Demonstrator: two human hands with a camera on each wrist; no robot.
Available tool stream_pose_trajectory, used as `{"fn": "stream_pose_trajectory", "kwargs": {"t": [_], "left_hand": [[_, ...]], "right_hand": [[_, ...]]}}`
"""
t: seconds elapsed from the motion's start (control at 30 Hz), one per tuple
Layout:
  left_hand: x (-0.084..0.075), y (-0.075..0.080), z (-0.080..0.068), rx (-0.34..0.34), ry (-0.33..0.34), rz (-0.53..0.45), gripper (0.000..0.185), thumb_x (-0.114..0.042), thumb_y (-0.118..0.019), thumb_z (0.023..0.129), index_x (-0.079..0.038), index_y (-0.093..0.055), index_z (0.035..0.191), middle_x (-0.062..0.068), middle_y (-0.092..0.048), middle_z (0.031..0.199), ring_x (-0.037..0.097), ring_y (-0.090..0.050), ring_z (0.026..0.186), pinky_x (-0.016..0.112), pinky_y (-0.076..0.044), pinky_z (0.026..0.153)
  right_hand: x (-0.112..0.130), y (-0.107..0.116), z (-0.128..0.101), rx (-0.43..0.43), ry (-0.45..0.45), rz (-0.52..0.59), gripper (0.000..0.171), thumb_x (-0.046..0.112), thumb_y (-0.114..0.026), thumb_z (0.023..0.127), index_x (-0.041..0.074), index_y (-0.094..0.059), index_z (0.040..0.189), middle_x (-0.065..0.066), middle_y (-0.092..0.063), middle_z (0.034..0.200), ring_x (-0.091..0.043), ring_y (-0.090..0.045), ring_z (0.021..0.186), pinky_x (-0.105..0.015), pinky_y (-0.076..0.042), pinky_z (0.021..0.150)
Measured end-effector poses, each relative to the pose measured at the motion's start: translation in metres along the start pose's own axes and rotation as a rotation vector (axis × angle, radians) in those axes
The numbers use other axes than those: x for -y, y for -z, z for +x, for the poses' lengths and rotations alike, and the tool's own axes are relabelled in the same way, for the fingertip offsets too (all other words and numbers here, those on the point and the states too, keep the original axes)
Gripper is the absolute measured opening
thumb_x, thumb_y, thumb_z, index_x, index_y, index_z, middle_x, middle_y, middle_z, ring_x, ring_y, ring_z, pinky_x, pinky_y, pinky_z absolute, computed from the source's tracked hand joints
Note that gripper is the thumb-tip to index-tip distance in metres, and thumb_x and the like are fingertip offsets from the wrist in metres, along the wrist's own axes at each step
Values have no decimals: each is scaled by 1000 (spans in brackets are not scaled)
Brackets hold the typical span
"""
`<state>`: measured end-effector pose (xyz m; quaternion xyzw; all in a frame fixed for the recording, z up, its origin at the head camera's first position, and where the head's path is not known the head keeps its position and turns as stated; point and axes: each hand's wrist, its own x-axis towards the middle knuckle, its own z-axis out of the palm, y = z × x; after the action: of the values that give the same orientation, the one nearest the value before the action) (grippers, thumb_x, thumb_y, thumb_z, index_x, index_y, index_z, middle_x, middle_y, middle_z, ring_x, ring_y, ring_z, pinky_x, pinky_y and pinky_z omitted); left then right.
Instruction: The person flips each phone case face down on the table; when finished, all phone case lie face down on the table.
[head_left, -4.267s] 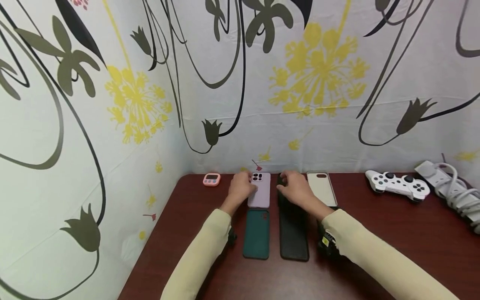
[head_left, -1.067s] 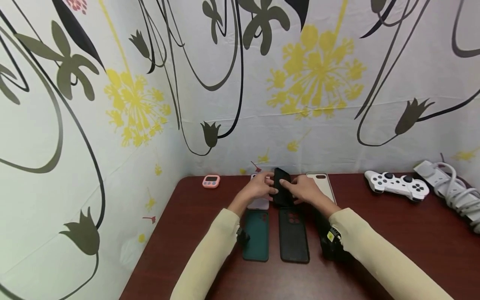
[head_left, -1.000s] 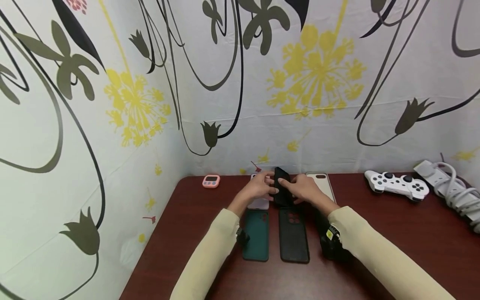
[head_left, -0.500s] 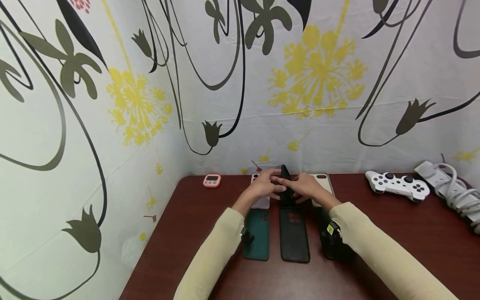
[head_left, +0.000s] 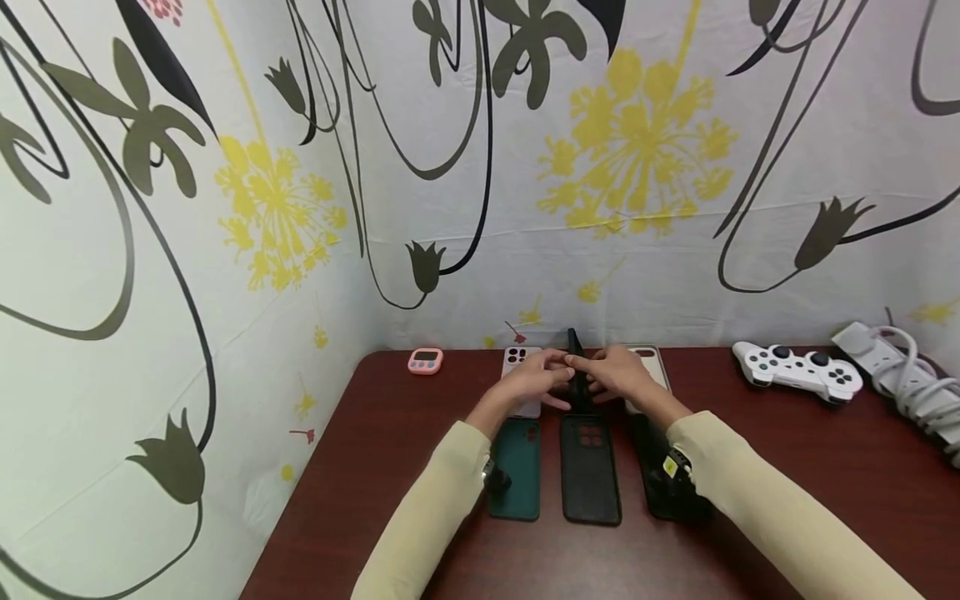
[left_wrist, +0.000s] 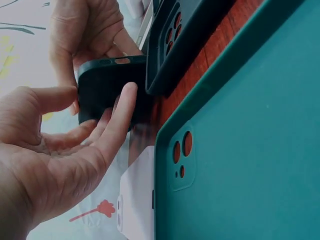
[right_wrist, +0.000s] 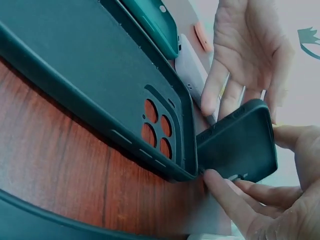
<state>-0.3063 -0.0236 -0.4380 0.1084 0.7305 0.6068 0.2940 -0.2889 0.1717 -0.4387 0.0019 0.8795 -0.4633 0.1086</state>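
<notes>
Both hands meet at a small black phone case [head_left: 573, 340], tilted up nearly edge-on at the back of the table. With thumb and fingers my right hand [head_left: 624, 377] pinches it, fingertips along its lower edge in the right wrist view. Opposite, my left hand [head_left: 528, 379] has its thumb at the case's edge and its fingers against the face, as the left wrist view shows. Just in front lies a larger black phone case [head_left: 590, 487] with camera holes. A teal phone case [head_left: 521, 492] lies left of that, and a lavender phone case [head_left: 513, 358] is partly hidden behind my left hand.
An off-white phone case [head_left: 654, 363] lies behind my right hand, and a dark case [head_left: 660, 496] under my right wrist. Further right are a white game controller [head_left: 798, 372] and a power strip [head_left: 855, 337] with wound cable. A pink timer [head_left: 425, 361] sits back left.
Earlier the small black case lay flat at the back, with the left hand at the lavender case. Both hands then raised it, and it has since turned edge-on to the head view, shifting slightly right.
</notes>
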Motion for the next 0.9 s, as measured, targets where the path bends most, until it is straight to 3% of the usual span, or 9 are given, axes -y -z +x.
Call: {"fn": "stream_pose_trajectory", "kwargs": {"t": [0.13,0.3,0.4,0.57,0.7,0.8,0.9], "left_hand": [[0,-4,-1,12,-1,2,47,-18,-53,112,-10,-44,158,19,-44,162,41,-49,149,49,-64,93],[1,-8,1,8,-16,38,47,-13,-50,113,-8,-44,159,20,-49,157,38,-59,139,47,-65,91],[2,-8,4,5,-10,46,47,-7,-49,112,-5,-44,158,21,-55,150,37,-63,134,47,-65,92],[1,-10,10,-1,-4,79,50,-5,-56,109,0,-45,157,23,-58,147,38,-65,130,48,-64,95],[0,-16,13,1,-3,97,54,-8,-63,106,1,-45,156,24,-54,151,38,-68,126,48,-63,96],[1,-19,12,-18,3,95,59,-11,-68,104,1,-45,157,25,-52,155,36,-69,124,48,-64,96],[3,-20,10,-49,18,100,63,-14,-73,101,1,-45,156,25,-51,155,33,-72,120,46,-64,93]], "right_hand": [[-1,0,-2,-32,19,49,71,50,-61,105,-11,-58,142,-32,-71,125,-36,-77,105,-40,-67,77],[-1,2,-5,-31,27,117,65,44,-59,108,-8,-54,147,-32,-66,135,-37,-75,112,-42,-67,80],[0,4,-6,-64,17,107,58,42,-59,108,-3,-59,146,-30,-66,137,-35,-75,111,-41,-67,77],[4,9,-10,-134,-5,109,53,32,-62,107,-5,-58,145,-31,-64,138,-38,-74,111,-42,-67,71],[7,13,-13,-152,-21,126,49,25,-61,106,-8,-58,142,-33,-63,137,-33,-76,100,-40,-67,69],[7,15,-15,-176,-16,51,43,22,-61,105,-7,-63,136,-32,-65,134,-26,-76,83,-39,-66,67],[5,16,-16,-189,-4,-27,38,20,-61,105,-6,-67,132,-32,-65,134,-30,-76,81,-37,-65,67]]}}
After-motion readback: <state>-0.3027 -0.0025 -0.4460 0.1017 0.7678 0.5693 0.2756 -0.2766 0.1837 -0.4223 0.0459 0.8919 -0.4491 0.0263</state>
